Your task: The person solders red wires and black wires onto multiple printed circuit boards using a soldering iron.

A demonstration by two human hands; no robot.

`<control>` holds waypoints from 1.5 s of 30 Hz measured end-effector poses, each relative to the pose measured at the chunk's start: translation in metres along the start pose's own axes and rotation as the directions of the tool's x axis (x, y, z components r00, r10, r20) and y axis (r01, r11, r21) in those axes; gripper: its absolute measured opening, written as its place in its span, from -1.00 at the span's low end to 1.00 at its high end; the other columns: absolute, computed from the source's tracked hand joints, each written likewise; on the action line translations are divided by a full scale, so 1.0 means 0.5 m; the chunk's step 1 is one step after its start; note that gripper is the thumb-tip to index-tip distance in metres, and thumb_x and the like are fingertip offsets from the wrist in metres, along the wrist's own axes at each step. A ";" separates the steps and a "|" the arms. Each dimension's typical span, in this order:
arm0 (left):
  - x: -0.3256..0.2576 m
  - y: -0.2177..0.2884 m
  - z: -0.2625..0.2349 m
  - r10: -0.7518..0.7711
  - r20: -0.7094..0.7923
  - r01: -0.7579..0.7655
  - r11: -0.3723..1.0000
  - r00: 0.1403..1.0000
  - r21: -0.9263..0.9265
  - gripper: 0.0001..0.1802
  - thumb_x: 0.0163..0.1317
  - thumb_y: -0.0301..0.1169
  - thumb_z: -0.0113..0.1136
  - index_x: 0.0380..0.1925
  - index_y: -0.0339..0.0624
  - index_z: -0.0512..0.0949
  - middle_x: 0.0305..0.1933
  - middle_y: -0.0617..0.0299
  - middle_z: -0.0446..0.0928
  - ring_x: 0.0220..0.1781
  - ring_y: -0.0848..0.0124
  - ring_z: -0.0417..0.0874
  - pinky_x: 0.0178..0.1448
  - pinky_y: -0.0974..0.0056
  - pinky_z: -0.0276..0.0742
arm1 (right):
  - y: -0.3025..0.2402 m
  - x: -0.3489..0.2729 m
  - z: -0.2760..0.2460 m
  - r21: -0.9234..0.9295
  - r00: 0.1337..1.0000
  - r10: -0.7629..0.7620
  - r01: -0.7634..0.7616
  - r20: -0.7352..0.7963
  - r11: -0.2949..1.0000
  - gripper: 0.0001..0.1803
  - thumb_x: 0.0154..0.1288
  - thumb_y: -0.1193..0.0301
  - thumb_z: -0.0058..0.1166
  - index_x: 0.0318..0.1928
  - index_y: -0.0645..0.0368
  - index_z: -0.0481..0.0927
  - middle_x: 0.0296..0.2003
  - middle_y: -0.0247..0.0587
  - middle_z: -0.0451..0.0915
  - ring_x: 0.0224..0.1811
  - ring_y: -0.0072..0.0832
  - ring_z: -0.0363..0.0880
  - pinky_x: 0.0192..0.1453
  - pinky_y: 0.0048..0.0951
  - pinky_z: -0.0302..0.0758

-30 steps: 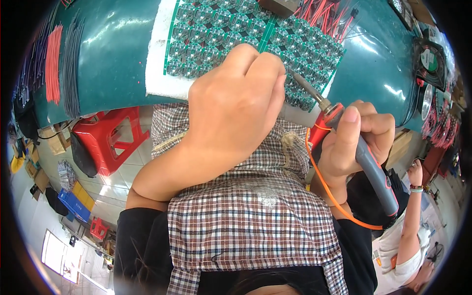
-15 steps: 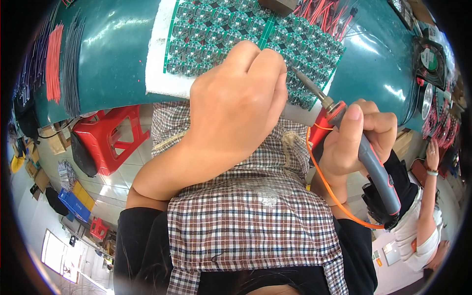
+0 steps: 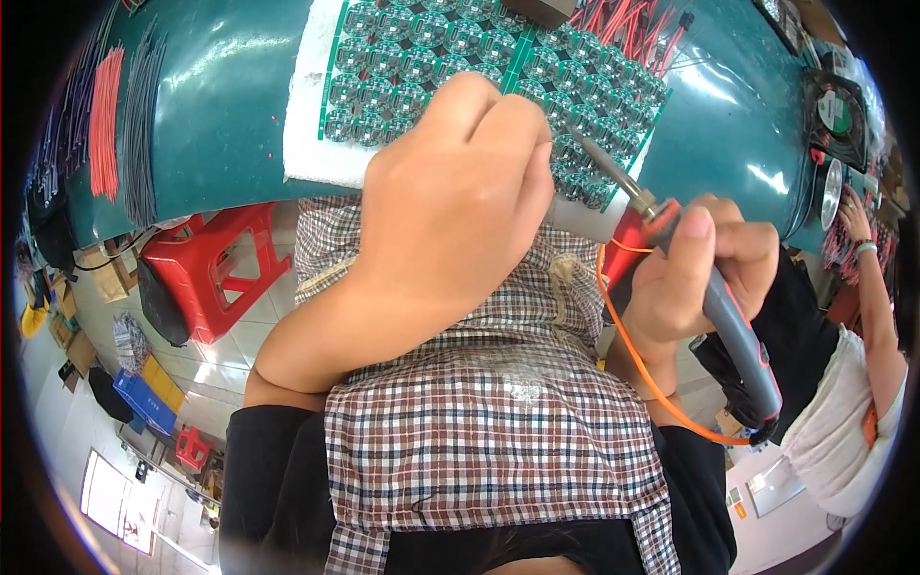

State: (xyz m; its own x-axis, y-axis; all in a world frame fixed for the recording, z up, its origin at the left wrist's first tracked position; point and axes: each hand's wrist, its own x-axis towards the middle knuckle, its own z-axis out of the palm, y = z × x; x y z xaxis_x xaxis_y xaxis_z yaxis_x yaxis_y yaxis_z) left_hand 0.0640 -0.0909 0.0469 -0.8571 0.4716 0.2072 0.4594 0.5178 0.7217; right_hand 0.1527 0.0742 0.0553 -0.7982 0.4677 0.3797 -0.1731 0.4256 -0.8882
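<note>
My left hand (image 3: 458, 192) is closed over the front of a green panel of small circuit boards (image 3: 402, 59), its back turned up. The fingertips point down at the boards, and whatever they pinch is hidden beneath the hand. In my right hand (image 3: 682, 278) is a soldering iron (image 3: 740, 337) with a grey and red handle and an orange cord. Its metal tip slants toward the panel, a short way right of my left fingers. Under the panel lies a white foam slab (image 3: 309, 105). A dark block (image 3: 542, 9) sits on the panel's far edge.
Red wires (image 3: 625, 21) lie behind the panel on the green table (image 3: 225, 105). Bundles of red wires (image 3: 104, 129) and grey wires (image 3: 140, 144) are at left. A fan (image 3: 836, 113) stands at right, near a co-worker's arm (image 3: 874, 287). A red stool (image 3: 216, 273) is below left.
My left hand has shifted slightly left. The iron's tip has drawn a little right, away from my left fingers. The co-worker at right has moved, their hand now among the wires there.
</note>
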 end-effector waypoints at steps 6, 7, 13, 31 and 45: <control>-0.025 0.001 -0.019 -0.005 0.014 0.004 0.999 1.000 0.052 -0.87 0.14 -0.52 0.40 -0.33 -0.09 0.64 -0.38 0.32 0.55 -0.58 0.56 0.54 -0.51 0.44 0.44 | -0.032 -0.012 0.009 0.002 0.999 0.031 -0.031 -0.029 1.000 -0.70 0.27 0.58 0.13 -0.44 0.12 0.23 -0.64 -0.40 0.31 -0.59 -0.67 0.13 -0.44 -0.50 0.11; -0.026 0.002 -0.019 -0.026 0.037 0.025 0.999 0.999 0.038 -0.87 0.13 -0.53 0.40 -0.33 -0.08 0.64 -0.38 0.34 0.55 -0.61 0.59 0.50 -0.54 0.44 0.41 | -0.035 -0.014 0.011 -0.006 0.999 0.043 -0.043 -0.006 0.999 -0.70 0.28 0.58 0.12 -0.44 0.11 0.23 -0.64 -0.41 0.31 -0.59 -0.67 0.13 -0.44 -0.50 0.10; -0.030 -0.006 -0.007 0.008 0.006 -0.008 1.000 1.000 0.010 -0.85 0.11 -0.52 0.41 -0.34 -0.06 0.64 -0.39 0.36 0.54 -0.65 0.62 0.43 -0.57 0.44 0.35 | -0.030 -0.020 0.015 -0.005 0.998 0.066 -0.066 0.015 0.998 -0.71 0.27 0.64 0.10 -0.43 0.11 0.25 -0.63 -0.42 0.32 -0.59 -0.69 0.14 -0.44 -0.51 0.12; -0.030 -0.009 -0.001 0.000 0.017 0.000 1.000 1.000 0.007 -0.85 0.12 -0.52 0.41 -0.34 -0.09 0.63 -0.41 0.33 0.54 -0.62 0.56 0.50 -0.54 0.42 0.39 | -0.022 -0.023 0.025 -0.011 0.998 0.054 -0.054 -0.017 0.998 -0.71 0.26 0.65 0.11 -0.43 0.12 0.26 -0.64 -0.41 0.35 -0.60 -0.71 0.16 -0.44 -0.53 0.13; -0.031 -0.015 0.007 0.011 0.003 -0.011 1.000 1.000 -0.002 -0.83 0.07 -0.49 0.38 -0.38 -0.08 0.54 -0.40 0.23 0.47 -0.50 0.24 0.61 -0.46 0.20 0.51 | -0.020 -0.024 0.032 0.029 0.998 0.060 -0.059 -0.028 0.998 -0.71 0.27 0.66 0.11 -0.42 0.13 0.27 -0.63 -0.40 0.36 -0.60 -0.70 0.18 -0.45 -0.54 0.14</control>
State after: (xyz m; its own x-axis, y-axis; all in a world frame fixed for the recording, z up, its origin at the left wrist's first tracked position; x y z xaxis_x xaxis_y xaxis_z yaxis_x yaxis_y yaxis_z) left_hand 0.0745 -0.0993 0.0361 -0.8513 0.4792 0.2135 0.4685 0.5113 0.7204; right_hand 0.1547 0.0520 0.0555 -0.7907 0.5138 0.3328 -0.1422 0.3746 -0.9162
